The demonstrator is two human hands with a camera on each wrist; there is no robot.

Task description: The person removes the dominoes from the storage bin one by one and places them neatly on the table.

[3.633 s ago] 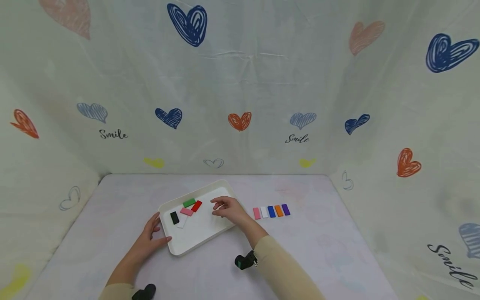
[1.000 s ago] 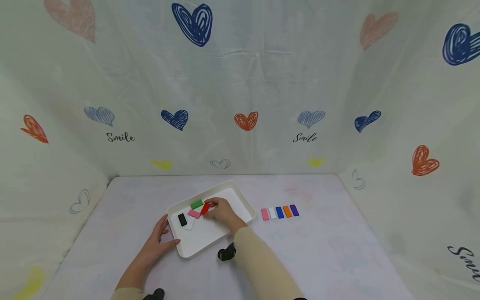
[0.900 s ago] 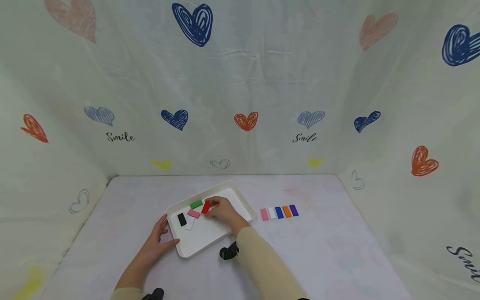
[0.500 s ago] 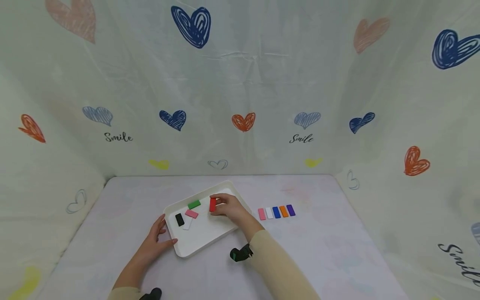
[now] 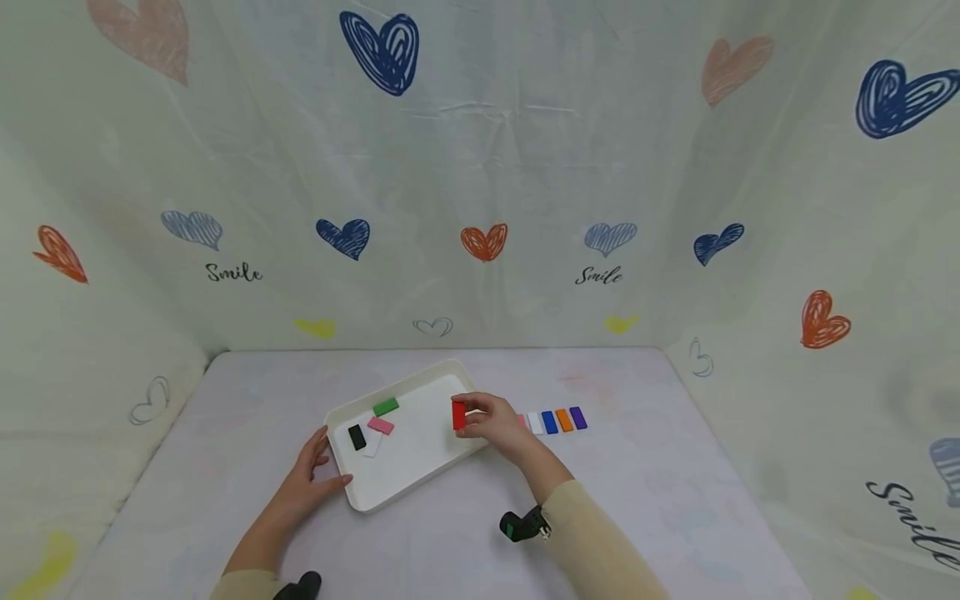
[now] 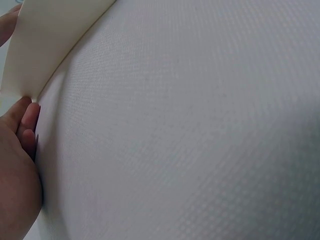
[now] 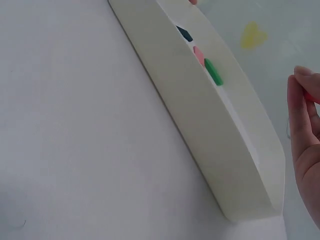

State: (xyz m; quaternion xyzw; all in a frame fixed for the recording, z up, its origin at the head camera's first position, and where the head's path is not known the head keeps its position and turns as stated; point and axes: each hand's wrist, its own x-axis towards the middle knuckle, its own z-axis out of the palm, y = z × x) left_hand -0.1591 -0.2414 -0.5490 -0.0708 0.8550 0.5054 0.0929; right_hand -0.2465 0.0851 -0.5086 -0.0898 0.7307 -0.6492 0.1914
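Between thumb and fingertips my right hand (image 5: 495, 423) pinches a small flat red block (image 5: 459, 416), over the right end of a white tray (image 5: 420, 472). In the right wrist view only a sliver of the red block (image 7: 311, 98) shows between the fingers. My left hand (image 5: 302, 483) grips the tray's left end, thumb at the near corner and fingers along the far one. Inside the tray lie a green block (image 5: 386, 407), a pink block (image 5: 381, 426), a black block (image 5: 357, 437) and a white block (image 5: 372, 446).
Right of the tray, a row of blocks lies side by side on the table (image 5: 645, 483): pink, partly behind my right hand, then white (image 5: 535, 422), blue (image 5: 550, 422), orange (image 5: 564, 420) and purple (image 5: 577, 417). A heart-printed curtain (image 5: 525, 183) surrounds the table.
My right hand has picked the red block up from beside the green and pink ones and carried it right, toward the tray's right edge. The left hand stays at the tray.
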